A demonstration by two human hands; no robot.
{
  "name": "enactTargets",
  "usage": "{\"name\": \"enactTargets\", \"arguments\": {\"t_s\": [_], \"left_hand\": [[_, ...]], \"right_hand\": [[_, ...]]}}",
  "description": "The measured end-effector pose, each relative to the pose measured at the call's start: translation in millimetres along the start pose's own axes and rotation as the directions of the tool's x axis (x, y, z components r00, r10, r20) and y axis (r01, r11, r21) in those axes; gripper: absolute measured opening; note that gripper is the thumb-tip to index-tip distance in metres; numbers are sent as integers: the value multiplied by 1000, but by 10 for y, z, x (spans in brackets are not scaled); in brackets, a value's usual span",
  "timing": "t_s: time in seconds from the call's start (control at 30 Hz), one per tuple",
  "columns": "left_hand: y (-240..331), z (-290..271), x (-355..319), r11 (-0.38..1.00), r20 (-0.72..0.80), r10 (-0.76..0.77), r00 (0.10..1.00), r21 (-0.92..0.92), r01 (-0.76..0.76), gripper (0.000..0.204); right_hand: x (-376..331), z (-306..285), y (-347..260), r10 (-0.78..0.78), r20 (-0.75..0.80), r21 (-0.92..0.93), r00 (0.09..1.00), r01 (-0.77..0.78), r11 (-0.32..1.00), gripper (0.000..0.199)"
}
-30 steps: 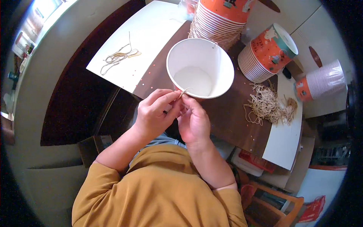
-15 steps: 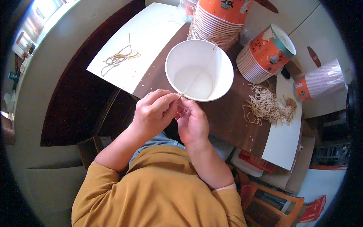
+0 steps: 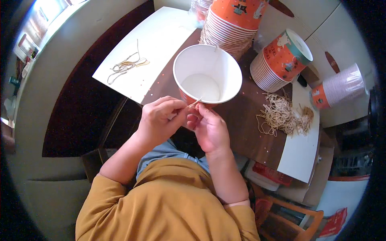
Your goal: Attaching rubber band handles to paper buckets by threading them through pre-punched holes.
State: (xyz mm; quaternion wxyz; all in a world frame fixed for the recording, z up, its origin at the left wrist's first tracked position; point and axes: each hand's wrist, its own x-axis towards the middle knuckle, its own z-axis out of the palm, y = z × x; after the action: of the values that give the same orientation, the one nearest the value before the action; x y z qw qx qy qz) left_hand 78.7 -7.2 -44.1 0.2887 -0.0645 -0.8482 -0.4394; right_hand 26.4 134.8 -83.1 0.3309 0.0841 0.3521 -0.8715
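Note:
A large white-lined paper bucket [image 3: 201, 86] stands upright in front of me, its orange outside showing a little below the near rim. At that near rim, my left hand [image 3: 163, 118] pinches a beige cord [image 3: 195, 103] between thumb and fingers. My right hand [image 3: 210, 126] meets it from the other side, thumb and index finger closed on the same cord, with the palm partly turned up. A short tip of cord sticks up past the fingers. Near the far rim a bit of cord shows faintly. How the cord joins the near wall is hidden by my fingers.
Nested orange-and-white buckets [image 3: 231, 34] rise behind, with another stack [image 3: 279, 62] to the right. A bundle of beige cords [image 3: 281, 114] lies at the right. Loose cords [image 3: 126, 66] lie on the table's white left part. A wrapped stack of cups [image 3: 341, 86] rests far right.
The bucket has shifted slightly left and tilted a little. The cord that stretched across its opening no longer shows taut. My right hand has moved slightly right; both hands still pinch the cord.

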Motion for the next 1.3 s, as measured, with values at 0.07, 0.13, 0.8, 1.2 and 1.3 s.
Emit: {"name": "enactTargets", "arguments": {"t_s": [0.07, 0.13, 0.8, 1.2, 1.3], "left_hand": [[27, -50, 34, 997, 55, -66, 996, -48, 68, 11], [36, -85, 55, 979, 192, -124, 974, -137, 152, 9], [10, 8, 202, 938, 25, -65, 998, -340, 69, 8], [200, -124, 389, 602, 142, -118, 983, -777, 185, 17], [192, -46, 483, 456, 182, -145, 973, -860, 228, 11]], "right_hand": [[-13, 1, -21, -69, -46, -108, 997, 64, 992, 15], [-7, -36, -35, -94, -27, -128, 995, 90, 988, 16], [-208, 244, -146, -704, 625, -753, 338, 501, -428, 28], [-253, 265, -262, -662, 684, -700, 308, 532, -476, 12], [-266, 238, -328, -649, 668, -732, 364, 478, -485, 10]]}}
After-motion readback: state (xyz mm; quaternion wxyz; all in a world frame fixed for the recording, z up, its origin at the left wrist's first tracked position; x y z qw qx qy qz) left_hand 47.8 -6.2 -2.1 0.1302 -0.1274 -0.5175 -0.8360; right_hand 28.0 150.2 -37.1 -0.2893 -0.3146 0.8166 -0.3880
